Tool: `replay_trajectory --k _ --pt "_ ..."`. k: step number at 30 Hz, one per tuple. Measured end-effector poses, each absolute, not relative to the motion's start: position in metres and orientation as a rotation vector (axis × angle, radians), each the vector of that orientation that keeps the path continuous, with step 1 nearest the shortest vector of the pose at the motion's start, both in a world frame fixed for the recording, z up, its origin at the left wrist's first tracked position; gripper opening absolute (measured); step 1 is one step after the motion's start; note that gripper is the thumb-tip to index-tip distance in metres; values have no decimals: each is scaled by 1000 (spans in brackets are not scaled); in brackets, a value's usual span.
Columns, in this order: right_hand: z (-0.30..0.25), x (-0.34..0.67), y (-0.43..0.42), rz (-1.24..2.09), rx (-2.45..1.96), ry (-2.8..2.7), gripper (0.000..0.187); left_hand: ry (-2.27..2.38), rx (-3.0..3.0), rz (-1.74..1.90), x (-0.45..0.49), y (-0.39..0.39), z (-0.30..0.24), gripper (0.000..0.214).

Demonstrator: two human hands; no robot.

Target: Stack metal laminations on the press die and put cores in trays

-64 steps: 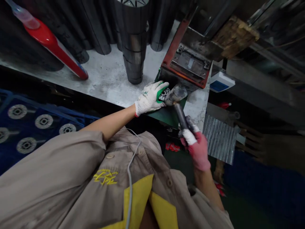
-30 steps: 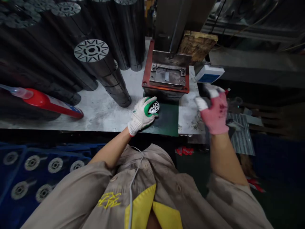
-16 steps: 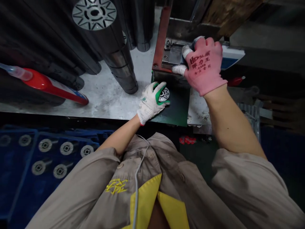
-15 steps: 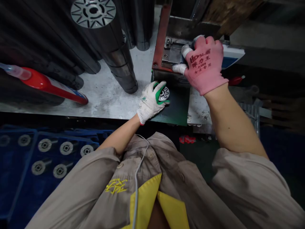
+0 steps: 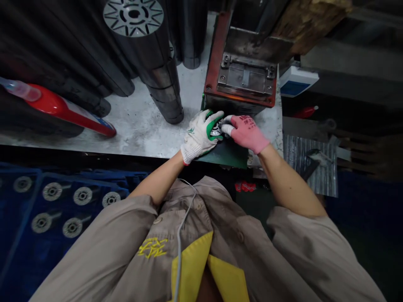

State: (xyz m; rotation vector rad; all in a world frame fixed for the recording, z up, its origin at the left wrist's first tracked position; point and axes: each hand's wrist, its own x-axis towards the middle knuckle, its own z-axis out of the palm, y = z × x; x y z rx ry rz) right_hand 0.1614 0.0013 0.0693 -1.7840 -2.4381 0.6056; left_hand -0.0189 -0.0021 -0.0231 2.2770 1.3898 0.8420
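Note:
My left hand [image 5: 201, 133], in a white and green glove, is wrapped round a small round metal rotor piece [image 5: 215, 131] standing on a dark green mat [image 5: 231, 154] at the bench's front edge. My right hand [image 5: 244, 131], in a pink glove, has its fingertips pressed on the same piece from the right. Most of the piece is hidden by both hands. Just behind them stands a red-framed metal fixture [image 5: 244, 82].
Tall dark stacks of slotted laminations [image 5: 147, 54] stand on the grey bench [image 5: 138, 126] at the back left. A red tube [image 5: 59, 111] lies at the left. Blue trays [image 5: 53, 201] hold several rotors below. A hammer [image 5: 316, 161] rests on a ribbed sheet at the right.
My right hand put the hammer down at the right, touched the red-framed fixture, then came down onto the rotor piece. My left hand stayed on the piece.

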Motion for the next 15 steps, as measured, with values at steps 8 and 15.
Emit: replay_trajectory --k 8,15 --pt "132 174 27 103 -1670 -2272 46 1413 2201 950 -18 -2 -22 92" --pt "136 170 44 26 -1865 -2278 44 1285 2259 872 -27 0 -21 93"
